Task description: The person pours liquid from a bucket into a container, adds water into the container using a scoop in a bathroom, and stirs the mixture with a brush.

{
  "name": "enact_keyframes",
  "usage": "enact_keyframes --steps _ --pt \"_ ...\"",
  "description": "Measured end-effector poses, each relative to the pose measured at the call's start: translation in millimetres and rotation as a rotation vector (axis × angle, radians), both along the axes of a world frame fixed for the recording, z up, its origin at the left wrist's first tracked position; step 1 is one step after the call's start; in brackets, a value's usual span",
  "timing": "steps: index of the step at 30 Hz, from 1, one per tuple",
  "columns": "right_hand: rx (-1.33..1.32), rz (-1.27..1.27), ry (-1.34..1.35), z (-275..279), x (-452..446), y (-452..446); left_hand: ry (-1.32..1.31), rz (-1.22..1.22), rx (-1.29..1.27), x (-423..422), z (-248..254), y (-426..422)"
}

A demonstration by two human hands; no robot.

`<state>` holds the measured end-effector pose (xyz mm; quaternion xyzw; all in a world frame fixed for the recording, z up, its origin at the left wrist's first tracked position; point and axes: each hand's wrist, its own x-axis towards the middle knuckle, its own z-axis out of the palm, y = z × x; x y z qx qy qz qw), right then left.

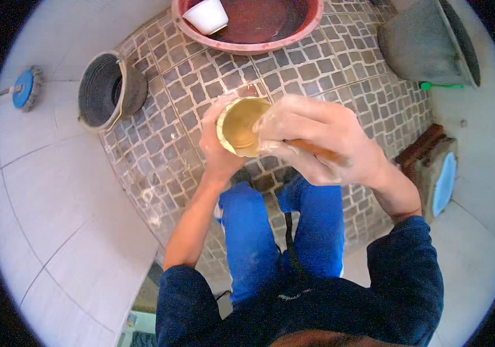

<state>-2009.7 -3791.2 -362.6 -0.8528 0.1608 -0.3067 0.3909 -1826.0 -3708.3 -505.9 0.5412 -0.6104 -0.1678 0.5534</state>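
My left hand [214, 139] is wrapped round a round cup [242, 128] with a yellowish inside and a pale, uneven rim. The cup's mouth tilts up toward me, and the fingers cover much of its outer wall. Closed round a brown stick-like handle [320, 151], my right hand [328, 130] is at the cup's right rim. Its fingertips overlap the cup's opening. The far end of the handle is hidden by the fingers, so I cannot tell what tool it is. Both hands look wet or soapy.
Ahead on the tiled floor [189, 87] stands a red basin [253, 47] with a white bowl [208, 16] in it. A dark bucket [135, 87] is at left, a larger grey tub [412, 49] at right. A blue round brush [23, 89] is by the left wall; a green-handled item [444, 86] lies right.
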Motion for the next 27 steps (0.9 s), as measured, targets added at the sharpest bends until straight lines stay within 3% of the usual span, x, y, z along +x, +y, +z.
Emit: enact_keyframes --steps 3,6,10,11,14,18,19,22,27 --pt "0.079 0.093 -0.009 99 -4 -4 -0.076 0.123 0.046 3 99 18" --pt "0.051 0.071 0.163 207 6 -7 0.081 0.215 0.074 -7 195 35" --pt "0.038 0.341 0.046 335 30 21 0.185 0.348 0.035 -13 304 66" --pt "0.059 0.385 0.067 368 34 25 0.039 0.409 -0.007 -10 343 73" --pt "0.009 0.428 0.307 452 53 34 0.211 0.551 -0.038 -13 423 105" --pt "-0.085 0.714 0.060 512 103 77 0.235 0.776 -0.205 1 475 144" --pt "-0.041 0.781 0.067 525 111 91 0.289 0.805 -0.213 4 485 161" --pt "-0.006 0.927 -0.001 551 140 129 0.127 0.932 -0.240 24 512 211" --pt "-0.210 1.019 0.068 590 207 201 0.065 1.074 -0.268 48 549 294"
